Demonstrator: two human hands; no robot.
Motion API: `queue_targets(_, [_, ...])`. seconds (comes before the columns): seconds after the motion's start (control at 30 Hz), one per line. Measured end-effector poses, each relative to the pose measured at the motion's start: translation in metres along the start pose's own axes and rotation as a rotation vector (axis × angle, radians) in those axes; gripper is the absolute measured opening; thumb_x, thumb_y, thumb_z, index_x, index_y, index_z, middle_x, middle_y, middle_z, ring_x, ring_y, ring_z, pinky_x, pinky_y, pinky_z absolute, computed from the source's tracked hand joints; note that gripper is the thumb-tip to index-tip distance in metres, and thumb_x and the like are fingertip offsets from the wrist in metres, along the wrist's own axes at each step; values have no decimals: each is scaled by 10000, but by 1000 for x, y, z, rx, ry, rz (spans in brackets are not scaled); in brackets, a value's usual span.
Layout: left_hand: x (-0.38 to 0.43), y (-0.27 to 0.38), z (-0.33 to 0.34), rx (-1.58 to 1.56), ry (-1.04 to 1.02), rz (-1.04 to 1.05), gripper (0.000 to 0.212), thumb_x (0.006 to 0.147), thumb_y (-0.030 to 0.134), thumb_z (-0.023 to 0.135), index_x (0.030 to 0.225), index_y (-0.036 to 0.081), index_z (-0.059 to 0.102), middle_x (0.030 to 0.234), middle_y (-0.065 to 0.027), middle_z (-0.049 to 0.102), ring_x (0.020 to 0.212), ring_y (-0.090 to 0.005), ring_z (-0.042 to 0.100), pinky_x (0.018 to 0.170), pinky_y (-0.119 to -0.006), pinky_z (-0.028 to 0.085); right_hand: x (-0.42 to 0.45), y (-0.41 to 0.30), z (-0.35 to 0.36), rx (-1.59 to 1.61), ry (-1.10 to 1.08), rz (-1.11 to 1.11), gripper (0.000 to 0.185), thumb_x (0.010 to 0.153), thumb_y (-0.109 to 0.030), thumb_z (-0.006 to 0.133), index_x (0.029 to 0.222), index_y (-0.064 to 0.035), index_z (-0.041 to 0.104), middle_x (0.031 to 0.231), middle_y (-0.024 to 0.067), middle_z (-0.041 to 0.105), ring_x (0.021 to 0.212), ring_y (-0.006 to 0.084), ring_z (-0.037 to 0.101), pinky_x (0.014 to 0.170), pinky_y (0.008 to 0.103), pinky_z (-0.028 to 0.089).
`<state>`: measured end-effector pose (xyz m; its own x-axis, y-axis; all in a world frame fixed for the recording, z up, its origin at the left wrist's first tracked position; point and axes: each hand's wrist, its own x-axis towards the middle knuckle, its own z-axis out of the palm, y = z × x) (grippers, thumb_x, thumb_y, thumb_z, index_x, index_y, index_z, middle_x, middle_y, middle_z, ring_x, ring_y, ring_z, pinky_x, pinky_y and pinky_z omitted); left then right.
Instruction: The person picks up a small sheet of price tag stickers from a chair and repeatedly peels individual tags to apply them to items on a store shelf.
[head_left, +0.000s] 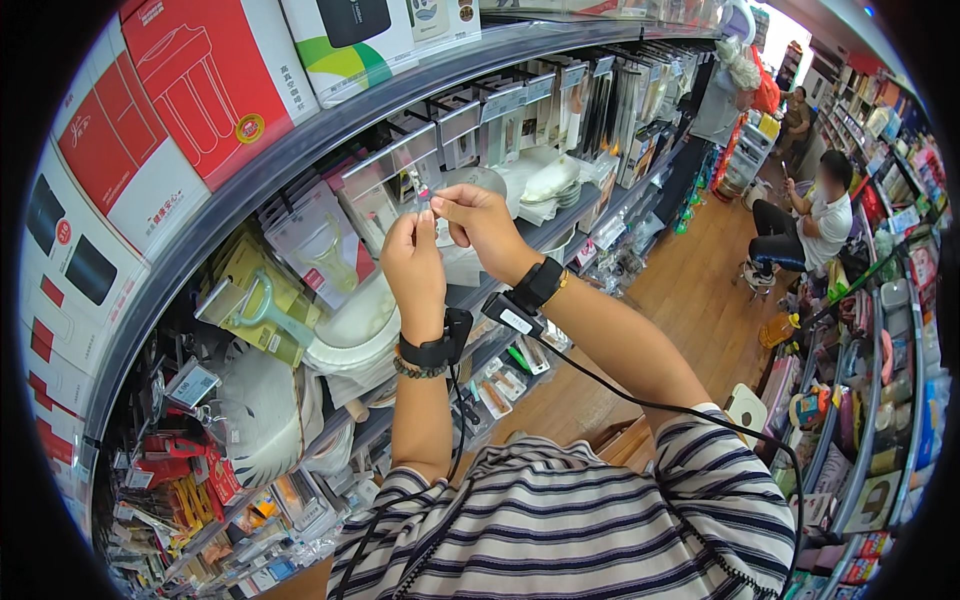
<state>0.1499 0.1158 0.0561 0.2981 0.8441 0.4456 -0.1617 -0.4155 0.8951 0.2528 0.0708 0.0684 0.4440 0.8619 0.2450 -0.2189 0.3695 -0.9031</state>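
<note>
In front of the shelf, my left hand (415, 262) and my right hand (484, 225) meet with thumbs and fingers pinched together. Between the fingertips is a small item (423, 192) with a pink part. Most of it is covered by my fingers, and its exact kind is too small to tell. Just behind it hang clear-fronted blister packs (367, 206) on shelf hooks. A carded pack with a pale green peeler (330, 255) hangs left of my left hand. Stacked white dishes (551, 184) lie beyond my right hand.
Boxed goods (217, 82) line the upper shelf. A turquoise-handled tool (274, 315) juts out at the left, above wrapped plates (259, 412). Black cables (622, 397) run from my wrist straps. Across the wooden-floored aisle (675, 300), a person (814, 217) sits by another shelf.
</note>
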Motion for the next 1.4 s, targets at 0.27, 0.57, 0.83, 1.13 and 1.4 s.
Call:
queue_targets(0.27, [6, -6, 0, 44, 2, -29, 296, 905, 225, 537, 729, -13, 541, 569, -32, 460, 502, -104, 413, 474, -278, 335, 10, 11, -3, 45, 9, 29, 131, 864, -157, 626, 905, -33, 615, 671, -21, 554, 466, 43, 395, 425, 197, 272])
queue_targets(0.57, [17, -20, 7, 167, 89, -46, 299, 911, 232, 518, 741, -11, 554, 580, -77, 546, 489, -160, 461, 507, -321, 375, 28, 19, -5, 17, 23, 78, 133, 847, -158, 646, 876, -31, 623, 708, -10, 580, 466, 44, 403, 422, 207, 284])
queue_targets(0.83, [19, -13, 9, 338, 128, 2, 323, 910, 243, 497, 731, -12, 583, 567, -99, 583, 501, -204, 544, 522, -341, 407, 33, 22, -1, -22, 93, 69, 497, 789, -129, 699, 1165, -10, 397, 782, 45, 577, 501, 78, 456, 426, 220, 312])
queue_targets(1.13, [-1, -6, 13, 322, 48, -37, 340, 912, 266, 521, 743, -19, 596, 551, -40, 565, 520, -106, 499, 520, -277, 379, -4, 37, -54, 32, 193, 0, 418, 817, -78, 620, 1164, -28, 393, 833, 76, 576, 510, 97, 476, 432, 226, 353])
queue_targets(1.4, [-48, -4, 78, -86, -261, -49, 160, 918, 128, 517, 819, 8, 549, 627, 2, 531, 552, -49, 428, 509, -219, 340, -137, 49, -197, -80, 655, -135, 322, 869, -125, 564, 1140, -67, 399, 763, 60, 569, 464, 68, 431, 402, 204, 338])
